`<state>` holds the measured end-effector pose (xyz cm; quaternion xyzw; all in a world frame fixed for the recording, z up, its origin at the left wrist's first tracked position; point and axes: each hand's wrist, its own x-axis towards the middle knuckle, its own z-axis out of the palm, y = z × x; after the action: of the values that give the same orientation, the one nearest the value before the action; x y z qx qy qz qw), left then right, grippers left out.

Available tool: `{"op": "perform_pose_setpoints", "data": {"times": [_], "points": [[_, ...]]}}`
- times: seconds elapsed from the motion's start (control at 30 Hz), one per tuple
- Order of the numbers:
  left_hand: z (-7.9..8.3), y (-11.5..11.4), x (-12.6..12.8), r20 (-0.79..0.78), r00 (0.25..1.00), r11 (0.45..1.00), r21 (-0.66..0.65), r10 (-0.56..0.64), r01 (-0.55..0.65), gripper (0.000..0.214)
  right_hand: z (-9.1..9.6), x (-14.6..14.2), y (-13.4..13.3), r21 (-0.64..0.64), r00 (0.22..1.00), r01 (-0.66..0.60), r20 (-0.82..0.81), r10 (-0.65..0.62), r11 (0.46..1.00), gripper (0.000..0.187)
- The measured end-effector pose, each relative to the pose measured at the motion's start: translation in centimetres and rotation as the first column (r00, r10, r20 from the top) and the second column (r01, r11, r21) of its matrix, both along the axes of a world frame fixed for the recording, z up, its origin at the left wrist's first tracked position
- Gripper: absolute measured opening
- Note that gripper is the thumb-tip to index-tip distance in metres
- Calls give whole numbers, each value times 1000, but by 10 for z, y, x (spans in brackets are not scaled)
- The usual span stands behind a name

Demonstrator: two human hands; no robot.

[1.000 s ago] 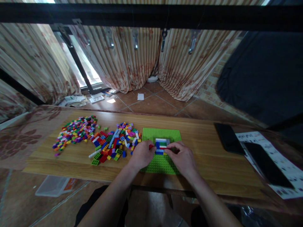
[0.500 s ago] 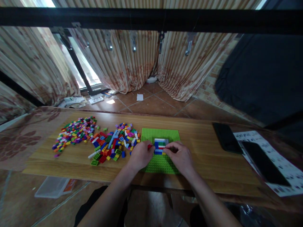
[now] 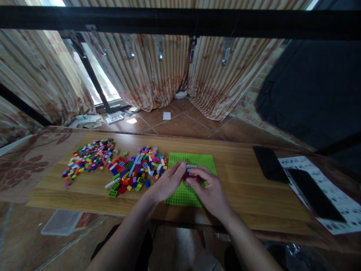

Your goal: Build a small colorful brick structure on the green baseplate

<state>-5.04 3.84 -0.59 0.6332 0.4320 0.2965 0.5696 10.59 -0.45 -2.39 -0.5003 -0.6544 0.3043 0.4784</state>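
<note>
A green studded baseplate [image 3: 183, 197] lies on the table in front of me, partly under both hands. Over its middle is a small build of plastic bricks [image 3: 192, 166], mostly covered by my fingers; a white or grey back row shows. My left hand [image 3: 169, 183] is closed at the build's left side, thumb and fingers together at a small red brick [image 3: 185, 175]. Curled around the front and right of the build, my right hand [image 3: 208, 188] has its thumb low and fingers arched over the top. Whether the build touches the plate is hidden.
Left of the plate lies a pile of larger mixed bricks [image 3: 126, 175], with a heap of small bricks [image 3: 90, 158] farther left. At the right are a black phone [image 3: 270, 164], a second dark device [image 3: 316, 195] and a printed sheet [image 3: 348, 210]. A clear plastic box [image 3: 60, 222] sits below the table.
Both hands have closed in over the build, covering its blue, green and yellow bricks. The left hand moved up and right with the red brick; the right fingers moved left around the build.
</note>
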Motion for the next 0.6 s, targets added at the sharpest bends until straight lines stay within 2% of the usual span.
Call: {"op": "perform_pose_setpoints", "data": {"times": [0.17, 0.33, 0.43, 0.6], "points": [[-5, -3, 1, 46, 998, 998, -39, -38, 39, 58, 4, 0, -1, -12, 989, -33, 145, 34, 999, 12], [-15, 1, -6, -1, 997, 988, -137, -74, 73, 43, 0, 8, -2, -58, 945, -35, 322, 52, 998, 11], [-20, 0, -7, -39, 991, 984, -132, -129, 122, 33, -3, 10, -4, -81, 930, -70, 354, 94, 994, 10], [-22, -4, -4, 25, 991, 984, -120, -130, 132, 40, -2, 13, -5, -96, 925, -120, 350, 146, 988, 10]]}}
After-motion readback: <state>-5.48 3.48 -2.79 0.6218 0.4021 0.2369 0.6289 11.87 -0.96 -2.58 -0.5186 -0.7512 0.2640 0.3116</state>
